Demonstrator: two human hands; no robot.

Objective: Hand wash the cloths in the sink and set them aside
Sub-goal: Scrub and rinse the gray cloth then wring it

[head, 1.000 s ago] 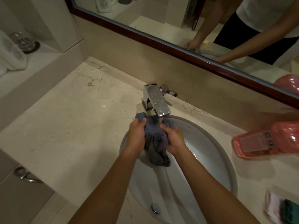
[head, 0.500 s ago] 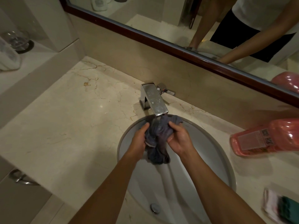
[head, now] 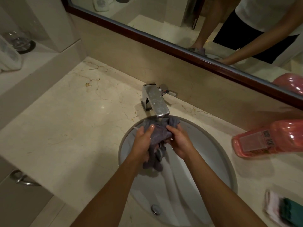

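Both hands, left hand [head: 144, 141] and right hand [head: 178, 141], grip the grey cloth [head: 158, 136] under the faucet [head: 155, 99]; runoff risks splashing the surface [head: 73, 120].

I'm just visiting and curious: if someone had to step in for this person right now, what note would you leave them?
Left hand: grips the grey cloth.
Right hand: grips the same cloth from the other side.
The cloth is bunched between both hands under the faucet, over the sink, its lower end hanging down.
Pink bottle lies on the counter to the right; folded cloths sit at the near right.
Done: cloth is wet and being scrubbed.
Left: finish it and set it aside; whether the folded ones are washed, I cannot tell.
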